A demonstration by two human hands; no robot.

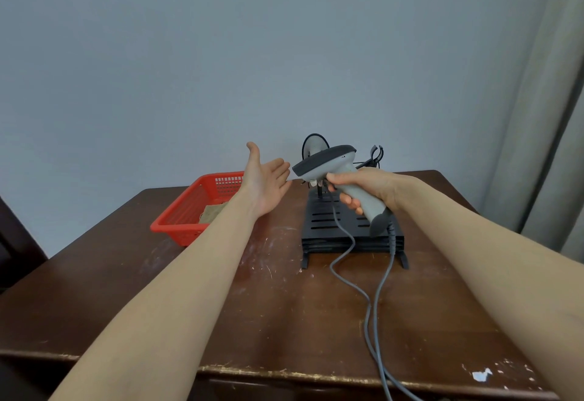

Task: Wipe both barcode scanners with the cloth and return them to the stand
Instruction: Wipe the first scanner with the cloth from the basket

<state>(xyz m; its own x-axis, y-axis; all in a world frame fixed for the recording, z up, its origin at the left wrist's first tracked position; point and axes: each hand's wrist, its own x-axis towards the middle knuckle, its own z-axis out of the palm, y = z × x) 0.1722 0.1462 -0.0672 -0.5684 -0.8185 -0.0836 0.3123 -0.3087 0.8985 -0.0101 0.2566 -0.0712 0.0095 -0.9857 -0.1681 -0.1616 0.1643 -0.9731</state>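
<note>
Dark brown wooden table (pixel 284 321), scratched top, chipped front edge. Plain grey-blue wall (pixel 221 53) behind table. Beige curtain (pixel 543 116) hangs right of table; dark furniture (pixel 15 242) left of it.

even, soft indoor light, moderately bright, no glare, faint diffuse shadows beneath stand (pixel 350 236) and basket (pixel 189 211), wide-angle bending at frame edges, slight overall softness
</note>
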